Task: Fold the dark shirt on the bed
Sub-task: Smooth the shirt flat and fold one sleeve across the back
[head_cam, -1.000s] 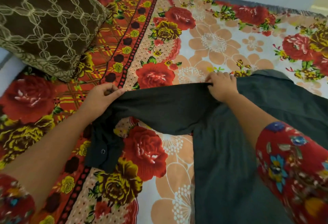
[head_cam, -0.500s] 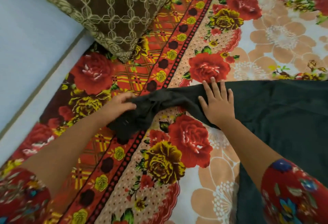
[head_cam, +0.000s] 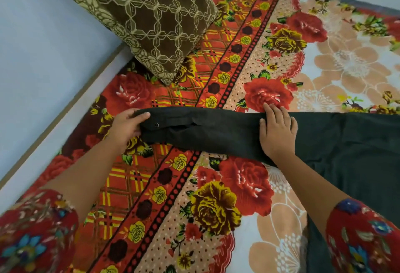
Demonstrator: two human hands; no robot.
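Observation:
The dark shirt (head_cam: 350, 156) lies on the flowered bedsheet (head_cam: 216, 208), its body at the right and one long sleeve (head_cam: 205, 130) stretched straight out to the left. My left hand (head_cam: 126, 126) grips the buttoned cuff end of that sleeve, thumb on top. My right hand (head_cam: 278, 133) lies flat, fingers spread, pressing the sleeve down where it meets the shirt's body. The lower right part of the shirt runs out of view.
A brown patterned pillow (head_cam: 147, 17) sits at the upper left of the bed, just beyond the sleeve. A pale wall (head_cam: 43, 56) and the bed's left edge (head_cam: 54, 121) border the sheet.
The bunched sleeve has been pulled out straight to the left. My left hand now holds its cuff flat. My right hand stays flat near the shoulder.

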